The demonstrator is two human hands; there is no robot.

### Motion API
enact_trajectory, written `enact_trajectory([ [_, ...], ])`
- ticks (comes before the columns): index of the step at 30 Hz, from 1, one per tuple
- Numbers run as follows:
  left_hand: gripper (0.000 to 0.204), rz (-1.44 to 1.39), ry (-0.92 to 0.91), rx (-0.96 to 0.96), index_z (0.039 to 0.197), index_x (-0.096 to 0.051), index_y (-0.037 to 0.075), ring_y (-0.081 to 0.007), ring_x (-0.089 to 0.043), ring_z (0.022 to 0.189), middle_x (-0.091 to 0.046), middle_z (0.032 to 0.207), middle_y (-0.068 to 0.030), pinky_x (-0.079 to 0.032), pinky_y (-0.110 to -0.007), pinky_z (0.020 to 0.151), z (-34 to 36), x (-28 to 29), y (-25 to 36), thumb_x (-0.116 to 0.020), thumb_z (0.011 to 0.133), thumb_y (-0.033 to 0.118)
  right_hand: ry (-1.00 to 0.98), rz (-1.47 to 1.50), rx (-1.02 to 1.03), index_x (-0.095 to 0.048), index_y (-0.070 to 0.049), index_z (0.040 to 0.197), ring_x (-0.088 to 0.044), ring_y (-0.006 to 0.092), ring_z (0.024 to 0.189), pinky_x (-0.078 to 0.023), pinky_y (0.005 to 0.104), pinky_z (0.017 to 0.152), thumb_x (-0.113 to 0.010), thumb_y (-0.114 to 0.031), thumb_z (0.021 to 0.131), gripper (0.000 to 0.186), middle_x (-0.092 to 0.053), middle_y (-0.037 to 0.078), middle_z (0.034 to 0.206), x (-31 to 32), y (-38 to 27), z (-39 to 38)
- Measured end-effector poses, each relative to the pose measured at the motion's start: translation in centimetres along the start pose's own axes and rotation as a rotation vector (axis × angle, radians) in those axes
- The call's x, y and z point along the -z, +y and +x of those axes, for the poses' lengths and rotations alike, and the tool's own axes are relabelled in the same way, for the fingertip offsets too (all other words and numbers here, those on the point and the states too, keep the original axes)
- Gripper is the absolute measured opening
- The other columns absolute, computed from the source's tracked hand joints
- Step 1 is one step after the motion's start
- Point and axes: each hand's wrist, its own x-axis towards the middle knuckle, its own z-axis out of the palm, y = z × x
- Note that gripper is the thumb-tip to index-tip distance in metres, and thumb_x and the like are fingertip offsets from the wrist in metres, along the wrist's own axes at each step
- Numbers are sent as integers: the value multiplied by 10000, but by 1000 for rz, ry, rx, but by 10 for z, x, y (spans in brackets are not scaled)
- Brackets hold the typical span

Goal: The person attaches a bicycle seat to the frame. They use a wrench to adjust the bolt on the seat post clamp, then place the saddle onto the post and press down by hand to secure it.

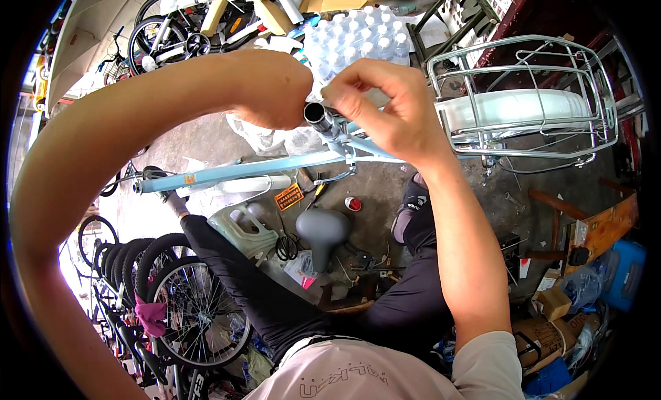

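Bike frame [241,170], light blue, stretches across mid-view above the floor [372,186]. Wire basket [475,73] at the frame's right end, over a white fender [516,110]. Pack of bottles [354,38] beyond the frame. Grey saddle [322,226] on the near side of the frame, down on the floor, unmounted. Right hand [392,110] just right of the frame's open tube [328,128], thumb and fingertips drawn together near its mouth; can't tell if anything small is pinched. Left hand [286,90] curled in close on that tube's other side, fingers hidden, grip can't be told. Orange card [289,197], then red-and-white round item [353,204], both on the frame's near side. Progress, judged: partly assembled. Basket and fender look fitted; tube mouth open with no post in it, saddle off, so seemingly left to do. Remaining fittings: can't tell.
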Motion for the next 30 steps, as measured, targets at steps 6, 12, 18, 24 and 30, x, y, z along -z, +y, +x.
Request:
enact_trajectory([
  [6,374,-53,38,-5,900,-747,-20,-360,-708,811,-716,845,-216,-561,-453,728,5,-12,-1,-658,881,343,-131,-207,173,-704,-64,894,-693,225,744,-534,347,659,-809,-370,817,333,-710,67,810,-2,4,-6],
  [12,350,-46,61,4,888,-749,-18,-359,-713,809,-713,829,-221,-563,-458,732,0,-15,-4,-631,867,311,-182,-361,206,-686,-82,896,-696,247,743,-540,356,669,-839,-346,770,331,-699,54,798,-4,4,-3],
  [18,294,-54,80,1,846,-746,-2,-378,-700,801,-708,821,-216,-550,-472,739,2,-16,-4,-628,842,267,-191,-328,164,-681,-83,889,-695,244,739,-533,361,654,-843,-344,764,332,-698,51,798,-2,3,-2],
  [24,244,-80,38,13,807,-746,31,-398,-690,792,-702,818,-219,-545,-485,741,1,-14,-4,-611,834,233,-221,-406,243,-650,-75,846,-647,287,683,-489,391,606,-811,-251,737,262,-654,62,759,-2,2,4],
  [30,259,-79,8,-45,874,-759,33,-351,-710,777,-721,821,-171,-564,-449,698,0,-16,-5,-570,864,210,-237,-474,365,-628,-87,803,-603,291,666,-460,391,627,-771,-214,694,220,-613,52,735,-7,-1,10],
])
